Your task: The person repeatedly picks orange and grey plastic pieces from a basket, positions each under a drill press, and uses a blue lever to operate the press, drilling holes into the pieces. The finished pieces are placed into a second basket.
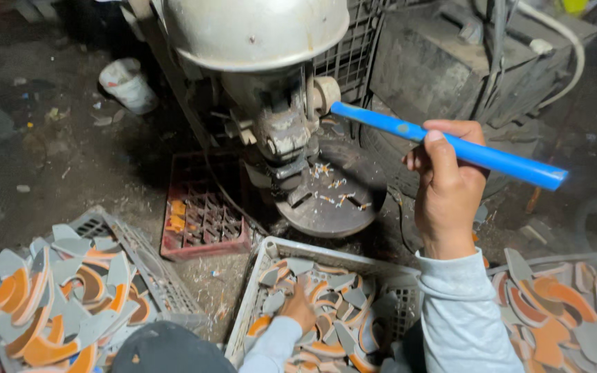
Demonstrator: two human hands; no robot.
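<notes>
Dim, gritty workshop floor [70, 159] is seen beneath a hand press [281, 124]. Its blue lever [450, 145] is gripped by the right hand [447, 183] at three o'clock. Curved grey-orange pieces [333, 318] in the middle crate [271, 250] are closed upon by the left hand [297, 309]. Full crates at either side suggest much stock remains; the red crate [202, 214] holds few.

No labels, signs or screens in view. Only containers: white mesh crate [271, 257] bottom centre, holding grey-and-orange curved pieces; grey crate [148, 261] bottom left, heaped with the same; red crate [202, 243] behind them by the machine base; white bucket [128, 84] upper left on the floor.
</notes>
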